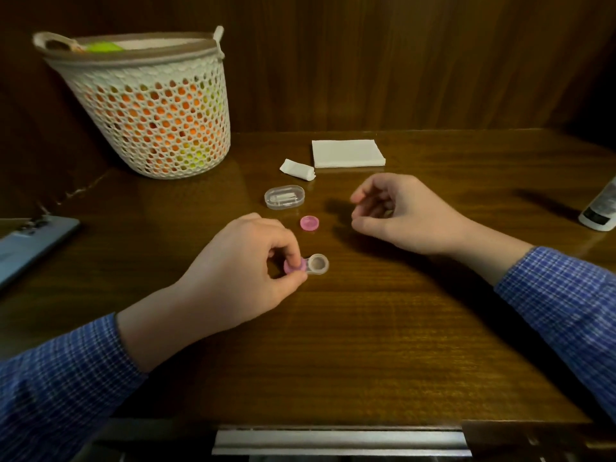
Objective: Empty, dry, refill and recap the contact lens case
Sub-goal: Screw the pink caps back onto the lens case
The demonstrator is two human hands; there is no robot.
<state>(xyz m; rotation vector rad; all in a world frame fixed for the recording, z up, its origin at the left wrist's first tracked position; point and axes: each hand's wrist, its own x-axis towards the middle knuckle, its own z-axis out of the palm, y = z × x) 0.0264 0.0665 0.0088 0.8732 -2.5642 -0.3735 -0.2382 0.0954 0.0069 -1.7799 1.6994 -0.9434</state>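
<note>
The contact lens case lies on the wooden table, its right well uncovered. My left hand pinches the pink cap on the case's left well between thumb and fingers. A second pink cap lies loose on the table just beyond the case. My right hand hovers to the right of that loose cap with loosely curled fingers and holds nothing. A white solution bottle stands at the right edge, partly cut off.
A stack of white tissues and a crumpled tissue lie at the back. A clear oval plastic box sits behind the loose cap. A mesh basket stands back left, a grey flat object at the left edge.
</note>
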